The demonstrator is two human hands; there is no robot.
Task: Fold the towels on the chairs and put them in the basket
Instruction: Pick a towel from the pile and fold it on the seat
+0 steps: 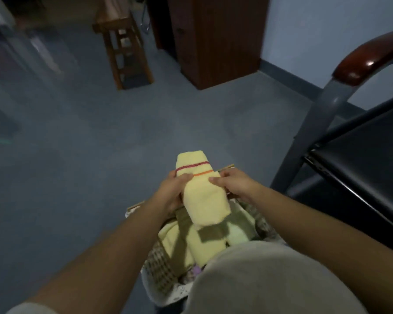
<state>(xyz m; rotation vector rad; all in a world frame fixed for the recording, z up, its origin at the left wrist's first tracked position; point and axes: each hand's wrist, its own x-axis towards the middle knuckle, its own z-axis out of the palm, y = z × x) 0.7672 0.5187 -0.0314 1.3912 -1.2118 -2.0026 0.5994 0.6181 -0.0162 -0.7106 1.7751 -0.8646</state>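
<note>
A folded pale yellow towel point(202, 193) with a red and an orange stripe hangs just above the woven basket point(159, 266) at the bottom centre. My left hand point(171, 191) grips its left edge and my right hand point(234, 183) grips its right edge, thumbs on top. Inside the basket lie other folded yellow and pale green towels point(186, 243) under an olive strap handle point(211, 233). My grey shirt hides the basket's near right part.
A black-seated chair point(359, 168) with a grey metal frame and a brown armrest stands right of the basket. Farther off are a wooden stool point(125, 53) and a dark brown cabinet point(216, 39) by the blue wall. Grey-blue floor spreads to the left.
</note>
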